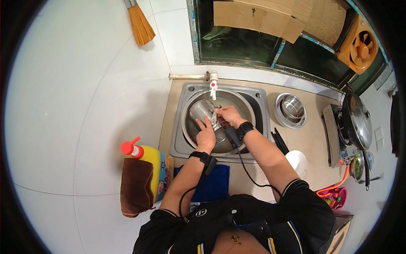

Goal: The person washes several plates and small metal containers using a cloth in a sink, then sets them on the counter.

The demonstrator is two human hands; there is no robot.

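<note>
Inside a large stainless steel basin (185,117), set in the sink, a cylindrical steel pot (200,109) lies tilted. My left hand (206,136) steadies it, with its fingers spread against the near side. My right hand (230,116) is at the pot's right end, its thumb and fingertips pinched at a shiny part there. Exactly what that part is, I cannot tell. Shallow water appears to lie in the basin below both hands. The white tap (213,85) with a red dot stands just above the basin's far rim.
Nested steel bowls (291,109), black chopsticks (279,141) and a white bowl (297,163) lie right of the sink (177,139). Farther right, a lidded wok (358,120) sits on a gas stove (331,136). A yellow pump bottle (149,155) with a brown cloth (136,187) stands left; a blue cloth (215,184) lies in front.
</note>
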